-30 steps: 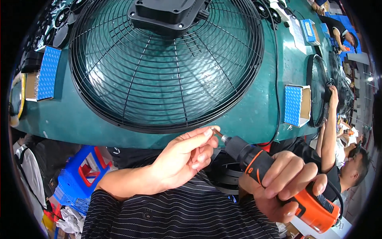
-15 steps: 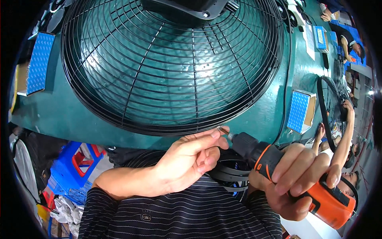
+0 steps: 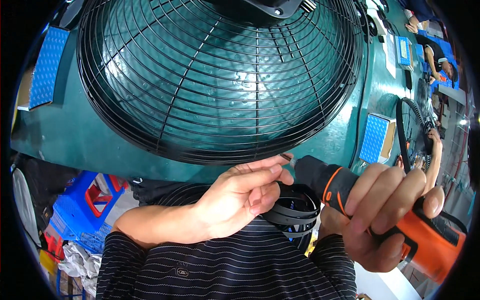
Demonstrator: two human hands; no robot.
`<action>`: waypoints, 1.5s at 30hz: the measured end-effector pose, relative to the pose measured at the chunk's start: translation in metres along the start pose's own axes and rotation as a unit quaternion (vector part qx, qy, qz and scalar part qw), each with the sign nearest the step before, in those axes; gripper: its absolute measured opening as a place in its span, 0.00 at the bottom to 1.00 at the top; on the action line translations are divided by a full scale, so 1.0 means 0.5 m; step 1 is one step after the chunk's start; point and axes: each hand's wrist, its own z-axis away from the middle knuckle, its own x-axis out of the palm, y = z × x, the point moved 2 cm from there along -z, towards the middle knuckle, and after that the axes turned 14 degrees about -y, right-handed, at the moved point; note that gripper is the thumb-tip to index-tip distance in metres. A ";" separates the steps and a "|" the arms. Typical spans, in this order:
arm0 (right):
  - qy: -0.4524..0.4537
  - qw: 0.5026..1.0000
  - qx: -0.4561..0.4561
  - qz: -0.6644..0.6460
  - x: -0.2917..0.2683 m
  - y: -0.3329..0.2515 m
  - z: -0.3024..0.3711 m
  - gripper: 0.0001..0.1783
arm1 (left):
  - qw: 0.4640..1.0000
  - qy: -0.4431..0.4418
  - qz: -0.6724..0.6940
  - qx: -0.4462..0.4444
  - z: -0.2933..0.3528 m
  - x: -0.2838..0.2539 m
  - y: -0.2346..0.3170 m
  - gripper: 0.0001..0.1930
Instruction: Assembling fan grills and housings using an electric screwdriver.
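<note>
A round black wire fan guard (image 3: 257, 100) lies on the green table, its near rim just beyond my hands. My right hand (image 3: 375, 210) is closed around an orange and black cordless power screwdriver (image 3: 432, 250), held with its nose pointing left toward the rim. Beside the bit tip (image 3: 290, 159), my left hand (image 3: 240, 195) is closed, thumb and index finger close together and the other fingers curled. Whatever lies between those fingertips is too small to make out. A black motor housing (image 3: 255, 11) shows at the top, over the guard's middle.
Blue open cardboard boxes stand on the table (image 3: 55, 125), one box (image 3: 49, 67) at left and another (image 3: 376, 137) at right. Black ring bands (image 3: 295, 215) sit by my lap. A blue plastic stool (image 3: 82, 197) stands at lower left. Other people work along the right side.
The power screwdriver and my right hand have shifted right. My left hand has moved slightly right and its fingertips stay beside the bit. The guard sits slightly higher and further right in view.
</note>
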 end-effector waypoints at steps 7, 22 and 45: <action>-0.017 0.997 0.080 0.014 -0.002 0.002 -0.022 0.26 | 0.999 0.003 -0.029 0.016 0.011 -0.009 -0.004 0.14; -0.006 0.999 0.016 0.029 0.023 0.014 -0.008 0.25 | -0.019 0.106 -0.978 0.179 0.151 0.139 0.193 0.30; 0.040 0.993 0.016 0.111 0.039 0.004 0.010 0.29 | -0.018 0.097 -0.977 0.189 0.149 0.126 0.209 0.28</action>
